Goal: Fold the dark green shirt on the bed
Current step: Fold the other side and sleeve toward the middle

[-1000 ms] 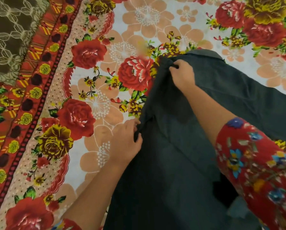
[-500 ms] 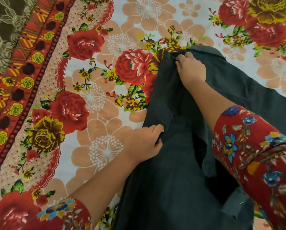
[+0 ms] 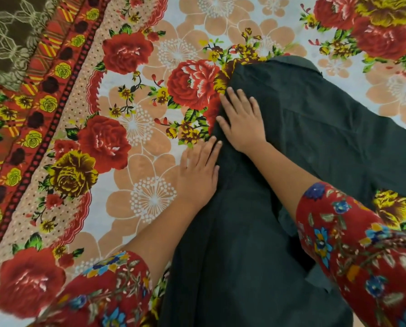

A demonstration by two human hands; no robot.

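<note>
The dark green shirt (image 3: 298, 142) lies spread on the flowered bedsheet (image 3: 150, 128), running from the middle of the view down to the bottom edge. My right hand (image 3: 242, 119) lies flat on the shirt's upper left part, fingers straight and spread, pressing the cloth down. Just below and to its left, my left hand (image 3: 199, 171) rests flat along the shirt's left edge, partly on the sheet, with its fingers straight. Neither hand holds anything. A fold of the shirt bunches up under my right forearm.
A brown patterned cloth (image 3: 6, 36) lies at the top left corner, beyond the sheet's red border (image 3: 39, 128). Bare flowered sheet stretches to the left of the shirt and across the top right. My red flowered sleeves cover the lower corners.
Both hands let go of the shirt's edge that they gripped earlier. They now lie flat with straight fingers, and the folded-over part lies down on the bed.
</note>
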